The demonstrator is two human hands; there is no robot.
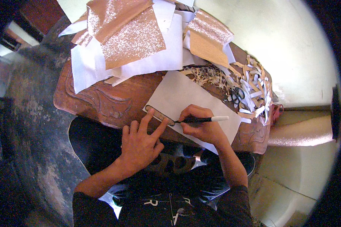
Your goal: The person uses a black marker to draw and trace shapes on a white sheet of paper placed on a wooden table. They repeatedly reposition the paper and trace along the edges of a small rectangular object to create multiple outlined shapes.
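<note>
A pale sheet (193, 92) lies at a slant on the carved wooden table in front of me. Along its near left edge rests a narrow, round-ended brown template (161, 116) with a dark line around its rim. Two outstretched fingers of my left hand (142, 142) press the template down, the other fingers spread apart. My right hand (199, 123) pinches a black marker (202, 119) with a white end. The marker's tip meets the template's right end, at the sheet. My right palm's side rests over the sheet.
Glittery rose-gold sheets (134, 41) and white sheets (89, 62) are heaped at the far left of the table (106, 100). Another glittery piece (208, 36) lies at the back. Black-handled scissors (236, 95) sit among paper-like scraps (255, 89) on the right. A glittery roll (301, 130) extends beyond the table.
</note>
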